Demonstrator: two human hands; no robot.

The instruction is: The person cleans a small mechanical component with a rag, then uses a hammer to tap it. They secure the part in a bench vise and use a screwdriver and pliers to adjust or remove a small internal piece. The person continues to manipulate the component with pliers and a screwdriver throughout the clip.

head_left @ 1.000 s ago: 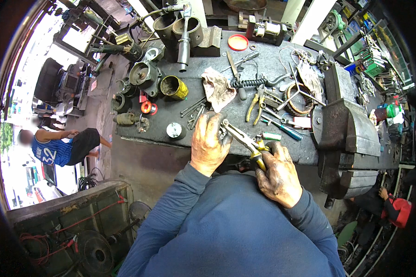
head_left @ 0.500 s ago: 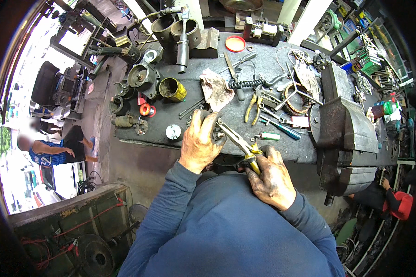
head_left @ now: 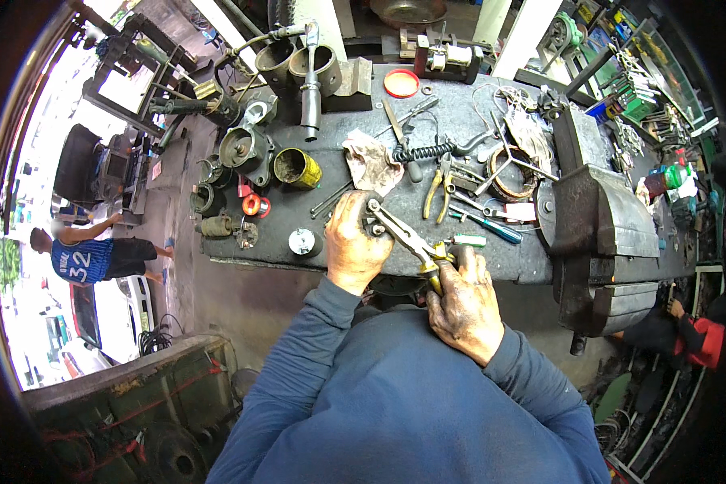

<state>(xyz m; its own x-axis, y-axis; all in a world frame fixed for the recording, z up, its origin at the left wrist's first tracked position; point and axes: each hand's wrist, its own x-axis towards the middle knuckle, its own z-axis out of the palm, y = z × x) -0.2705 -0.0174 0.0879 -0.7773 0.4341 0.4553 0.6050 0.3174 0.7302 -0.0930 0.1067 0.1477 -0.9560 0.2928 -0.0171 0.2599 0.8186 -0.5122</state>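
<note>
My right hand [head_left: 466, 305] is closed around the yellow-and-black handles of a pair of long-nosed pliers [head_left: 405, 235], held over the bench's front edge. Their long metal jaws slant up and left to my left hand [head_left: 356, 246]. There my left fingers are curled round a small dark metal part [head_left: 371, 200], mostly hidden by the fingers, and the jaw tips meet it. A second pair of yellow-handled pliers [head_left: 436, 194] lies just beyond, beside a blue screwdriver [head_left: 496, 228]. A stained rag [head_left: 371, 161] rests ahead of my left hand.
A big bench vise [head_left: 609, 218] stands at the right. On the dark workbench [head_left: 339, 121] are a yellow can [head_left: 297, 168], a red solder-like spool [head_left: 255, 205], a copper-coloured coil ring [head_left: 515, 173] and a red lid [head_left: 402, 82]. A person in blue [head_left: 81, 260] is at far left.
My left hand has turned slightly, and the jaws and part now show a little more openly. Both hands stay on the pliers and part. The person at far left has turned and raised an arm.
</note>
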